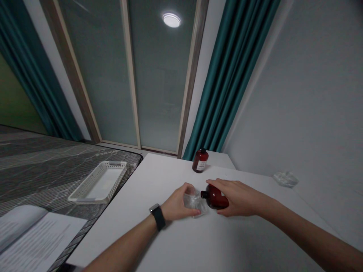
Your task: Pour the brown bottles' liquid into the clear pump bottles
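The right hand (238, 195) gripped a tilted red-brown bottle (216, 198), its mouth beside the clear container (193, 201) the left hand (176, 204) clasped over the white table (193, 245); their contents were indistinct. Beyond stood a capped second bottle (200, 161).

A person's right hand (236, 198) and forearm (300, 230) are bare; behind the left hand (178, 205) I see a wristwatch, its broad strap (159, 220) black, its small case (154, 207) silvery.

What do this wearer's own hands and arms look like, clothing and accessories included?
Both are bare, with no gloves or sleeves showing. By the left hand is a black-strapped wristwatch with a silver-coloured case; the right hand shows no watch or bracelet.
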A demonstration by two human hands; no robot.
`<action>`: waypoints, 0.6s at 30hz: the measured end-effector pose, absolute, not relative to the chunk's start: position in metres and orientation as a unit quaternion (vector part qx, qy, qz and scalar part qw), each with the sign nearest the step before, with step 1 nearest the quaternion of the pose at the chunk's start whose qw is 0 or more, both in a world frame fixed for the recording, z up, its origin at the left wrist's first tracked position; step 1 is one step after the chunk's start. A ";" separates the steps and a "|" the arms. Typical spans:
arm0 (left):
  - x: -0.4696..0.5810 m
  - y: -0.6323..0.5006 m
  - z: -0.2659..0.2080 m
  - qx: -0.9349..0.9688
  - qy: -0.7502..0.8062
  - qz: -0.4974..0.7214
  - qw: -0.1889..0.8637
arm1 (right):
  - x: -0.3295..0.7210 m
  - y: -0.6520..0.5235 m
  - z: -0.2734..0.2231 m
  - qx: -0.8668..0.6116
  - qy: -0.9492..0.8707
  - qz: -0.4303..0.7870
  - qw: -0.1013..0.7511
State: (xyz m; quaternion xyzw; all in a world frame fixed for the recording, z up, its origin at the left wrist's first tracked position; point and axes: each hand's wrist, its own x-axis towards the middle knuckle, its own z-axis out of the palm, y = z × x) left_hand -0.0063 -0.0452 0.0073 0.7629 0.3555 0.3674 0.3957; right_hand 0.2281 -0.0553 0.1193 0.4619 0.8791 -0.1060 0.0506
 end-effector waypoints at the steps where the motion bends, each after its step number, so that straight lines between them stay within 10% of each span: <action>1: -0.006 -0.045 0.008 0.763 0.356 0.367 0.396 | 0.228 -0.055 0.119 0.462 0.879 -0.107 0.051; 18: -0.007 -0.044 0.003 0.765 0.350 0.371 0.394 | 0.227 -0.056 0.122 0.454 0.883 -0.105 0.053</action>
